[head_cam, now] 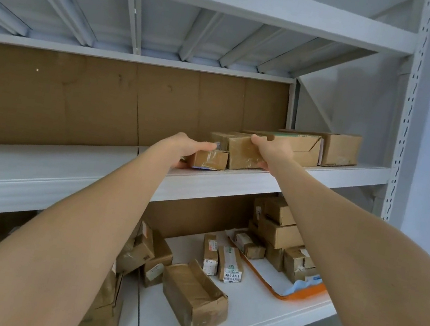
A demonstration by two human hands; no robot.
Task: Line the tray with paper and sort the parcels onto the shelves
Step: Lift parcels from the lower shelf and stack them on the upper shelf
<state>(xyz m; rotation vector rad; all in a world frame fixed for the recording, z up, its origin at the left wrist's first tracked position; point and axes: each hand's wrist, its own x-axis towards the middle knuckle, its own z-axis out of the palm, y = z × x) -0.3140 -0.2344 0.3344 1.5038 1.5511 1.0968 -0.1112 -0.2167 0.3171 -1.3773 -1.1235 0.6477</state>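
1. head view: both arms reach up to the upper shelf (261,181). the left hand (182,148) is wrapped round a small taped parcel (210,159) sitting at the shelf's front edge.
2. the right hand (273,149) grips the bigger brown parcel (243,153) right beside it, fingers over the top, thumb underneath. the two parcels are touching.
3. more boxes (340,149) line up to the right on that shelf.
4. down on the lower shelf (256,308) there's an orange tray (300,294) lined with white paper (267,271), parcels piled on it, and loose parcels (195,299) to its left.
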